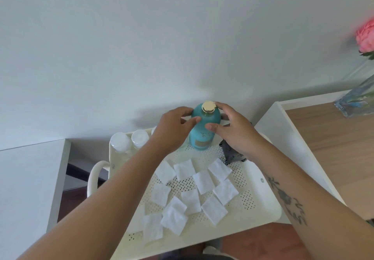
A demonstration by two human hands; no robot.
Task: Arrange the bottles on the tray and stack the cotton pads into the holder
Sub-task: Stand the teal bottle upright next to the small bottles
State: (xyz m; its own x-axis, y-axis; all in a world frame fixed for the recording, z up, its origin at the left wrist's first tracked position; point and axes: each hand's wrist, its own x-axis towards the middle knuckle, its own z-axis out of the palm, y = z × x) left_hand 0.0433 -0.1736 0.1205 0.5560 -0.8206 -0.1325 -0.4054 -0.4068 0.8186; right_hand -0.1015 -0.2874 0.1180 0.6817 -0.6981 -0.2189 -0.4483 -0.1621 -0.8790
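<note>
A teal bottle [204, 134] with a gold cap stands upright at the back of the cream perforated tray [261, 205]. My left hand [174, 126] wraps its left side. My right hand [232, 128] holds its right side, with the thumb on the front and the fingers near the cap. Two clear bottles with white caps [129, 140] stand at the tray's back left corner. Several white square cotton pads [194, 190] lie scattered over the tray's middle and front. A small dark object [230, 154], perhaps the holder, is partly hidden under my right wrist.
The tray tops a cart with a curved handle [95, 176] on its left. A white cabinet [26, 178] stands to the left. A wooden desk [332, 148] on the right carries a glass vase [358, 97] with a pink flower. A pale wall rises behind.
</note>
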